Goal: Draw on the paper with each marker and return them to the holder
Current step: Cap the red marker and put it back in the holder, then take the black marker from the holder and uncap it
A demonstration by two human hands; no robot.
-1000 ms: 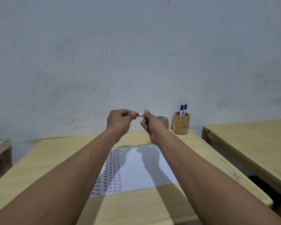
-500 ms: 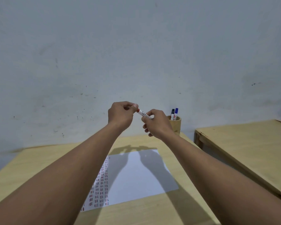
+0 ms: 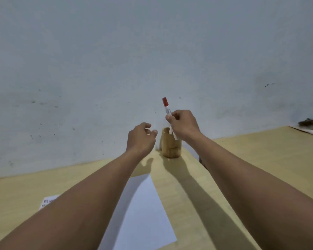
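A pale grey, scuffed plaster wall [image 3: 152, 51] is seen filling the upper half of the view, and below it a light wooden worktop [image 3: 16, 192] is spread across the lower half; its near edge is cut off by the frame. A second light wooden table [image 3: 271, 152] is seen to the right, parted from the worktop by a narrow dark gap, and at its far right corner some dark clutter is too blurred to be made out. Two bare forearms are stretched across the worktop from the bottom corners, and much of the white sheet of paper [image 3: 141, 213] is hidden under the left one; only a scrap of small printed marks is seen at the sheet's left edge, too blurred to be read. The round bamboo pen holder [image 3: 170, 147] is stood on the worktop near the wall, beyond the far corner of the paper. The left hand [image 3: 140, 139] is held just beside the holder, its fingers loosely curled and apart, with nothing held in them. The right hand [image 3: 183, 125] is held above the holder's mouth, its fingers clamped on the white marker with a red cap [image 3: 167, 112], which is kept almost upright with the cap uppermost. The marker's lower end is reached into the holder's mouth, partly hidden behind the hand. Whatever else is stood in the holder is hidden.
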